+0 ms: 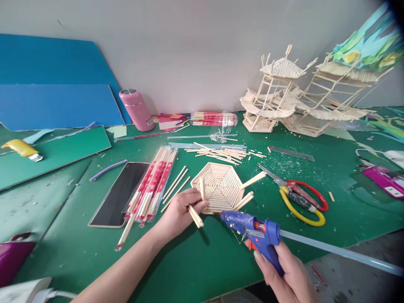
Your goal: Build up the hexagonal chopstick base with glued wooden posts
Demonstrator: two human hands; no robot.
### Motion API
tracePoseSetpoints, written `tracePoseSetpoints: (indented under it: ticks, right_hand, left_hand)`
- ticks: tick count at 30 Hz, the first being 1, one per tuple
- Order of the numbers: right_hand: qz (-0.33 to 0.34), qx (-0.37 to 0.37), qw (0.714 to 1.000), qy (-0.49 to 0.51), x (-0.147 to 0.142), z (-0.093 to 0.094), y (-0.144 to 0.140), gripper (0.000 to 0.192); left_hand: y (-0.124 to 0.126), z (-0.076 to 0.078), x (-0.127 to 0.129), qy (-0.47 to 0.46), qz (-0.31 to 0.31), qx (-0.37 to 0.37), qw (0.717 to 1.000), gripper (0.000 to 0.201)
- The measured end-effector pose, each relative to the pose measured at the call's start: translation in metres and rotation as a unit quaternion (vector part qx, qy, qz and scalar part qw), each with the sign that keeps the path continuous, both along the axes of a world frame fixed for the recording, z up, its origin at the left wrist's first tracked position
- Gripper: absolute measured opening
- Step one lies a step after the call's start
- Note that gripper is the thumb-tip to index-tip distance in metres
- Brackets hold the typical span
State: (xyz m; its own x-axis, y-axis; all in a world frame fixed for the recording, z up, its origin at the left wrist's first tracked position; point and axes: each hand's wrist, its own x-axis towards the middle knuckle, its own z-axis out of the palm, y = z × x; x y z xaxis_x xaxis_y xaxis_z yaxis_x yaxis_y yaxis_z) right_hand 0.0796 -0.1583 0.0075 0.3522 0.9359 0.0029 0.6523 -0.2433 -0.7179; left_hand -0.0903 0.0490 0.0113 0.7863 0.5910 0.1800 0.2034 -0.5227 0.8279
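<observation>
My left hand [186, 210] is closed on the near-left edge of a hexagonal wooden stick panel [217, 185], whose sticks run in rings around its centre. Paired sticks jut out from several of its corners, some beside my fingers. In my right hand [280, 273] is a blue hot glue gun [252, 231], gripped by its handle. Its nozzle is at the panel's near edge; whether it touches, I cannot tell. A long clear glue stick [341, 252] runs out of the gun's back. Scissors [303, 198] with red and yellow handles lie to the right.
Packets of chopsticks [154, 185] and a phone [121, 195] lie to the left. Loose cut sticks [217, 152] are behind the panel. Two stick-built towers [277, 92] stand at the back right. A pink flask [137, 109] stands near blue boards [57, 105]; a yellow cutter [22, 149] lies far left.
</observation>
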Motion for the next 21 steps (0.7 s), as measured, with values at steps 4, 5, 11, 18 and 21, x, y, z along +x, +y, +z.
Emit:
tracePoseSetpoints:
  ticks: [4,5,11,18,21]
  right_hand:
    - [-0.024,0.0,0.999,0.043,-0.004,0.003,0.004,0.033]
    - [-0.03,0.002,0.998,0.059,-0.006,0.004,0.006,0.032]
    - [-0.019,0.008,0.997,0.074,-0.017,0.001,0.023,0.034]
    - [-0.035,0.004,0.992,0.123,-0.022,0.002,0.029,0.039]
    - [-0.035,-0.014,0.985,0.167,-0.02,0.01,0.027,0.036]
  left_hand:
    - [0.0,-0.001,0.0,-0.002,-0.003,-0.003,1.0,0.022]
    - [0.0,-0.001,0.0,-0.002,-0.004,-0.003,1.0,0.022]
    - [0.0,0.001,0.0,-0.007,-0.001,-0.009,1.0,0.021]
    - [0.0,0.0,0.0,-0.018,0.0,-0.014,1.0,0.021]
    - [0.0,-0.001,0.0,-0.015,-0.001,-0.017,1.0,0.02]
